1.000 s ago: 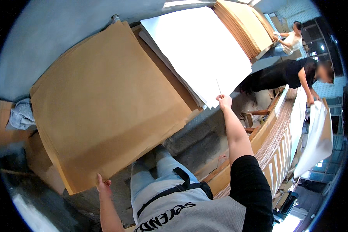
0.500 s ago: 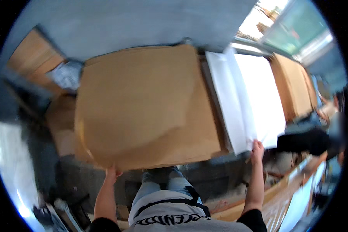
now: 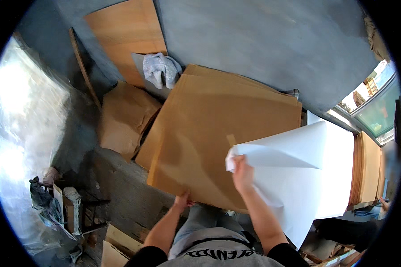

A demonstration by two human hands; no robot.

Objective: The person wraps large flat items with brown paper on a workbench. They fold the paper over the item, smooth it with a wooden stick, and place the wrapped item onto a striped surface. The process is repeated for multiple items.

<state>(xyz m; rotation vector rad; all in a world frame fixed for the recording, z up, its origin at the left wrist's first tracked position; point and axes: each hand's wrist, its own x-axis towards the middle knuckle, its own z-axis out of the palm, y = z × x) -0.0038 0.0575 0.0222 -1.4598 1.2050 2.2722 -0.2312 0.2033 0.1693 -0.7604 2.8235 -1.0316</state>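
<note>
A large brown cardboard sheet [image 3: 218, 107] lies on top of a stack of similar sheets in front of me. My left hand [image 3: 182, 200] grips its near edge, left of my legs, with some fingers hidden under the edge. My right hand [image 3: 243, 171] is closed on the crumpled corner of a white sheet [image 3: 294, 187], paper or thin plastic. That corner is drawn over the right part of the cardboard, and the sheet curls upward along its far side. Its right part lies flat on a pile beside the cardboard.
More brown boards [image 3: 367, 169] stand at the far right, near a window [image 3: 378, 111] and another person's hand [image 3: 383, 204]. A grey cloth [image 3: 161, 70] hangs by a leaning wooden panel [image 3: 129, 33]. Brown wrapping [image 3: 127, 118] lies left of the stack; a small stool [image 3: 91, 213] stands lower left.
My right hand has pulled the white sheet's corner leftward over the cardboard. My left hand still holds the cardboard's near edge. The view has turned to the left.
</note>
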